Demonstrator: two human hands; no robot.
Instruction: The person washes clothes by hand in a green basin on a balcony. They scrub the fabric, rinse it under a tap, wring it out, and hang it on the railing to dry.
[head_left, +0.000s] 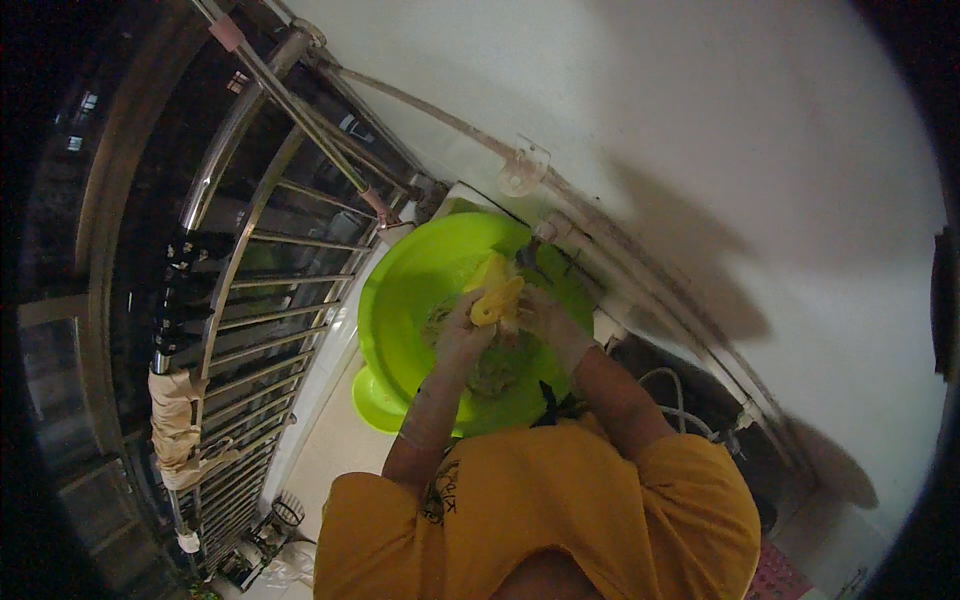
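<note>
Both hands are over a large bright green plastic basin (394, 300). My left hand (465, 330), in what looks like a thin translucent glove, grips a yellow object (495, 302) that looks soft and wet; its exact kind cannot be told. On the object's other side is my right hand (538, 315), similarly covered and blurred, with its fingers partly hidden. Below the hands, some greyish-green material (493, 373) lies in the basin. A tap (534, 251) on the wall reaches over the basin's far right side.
A smaller green basin (369, 401) sits on the floor beneath the large one at the left. A metal railing (274, 281) with cloths tied on it runs along the left. Pipes (637, 262) cross the wall at the right, above a pale hose (679, 390).
</note>
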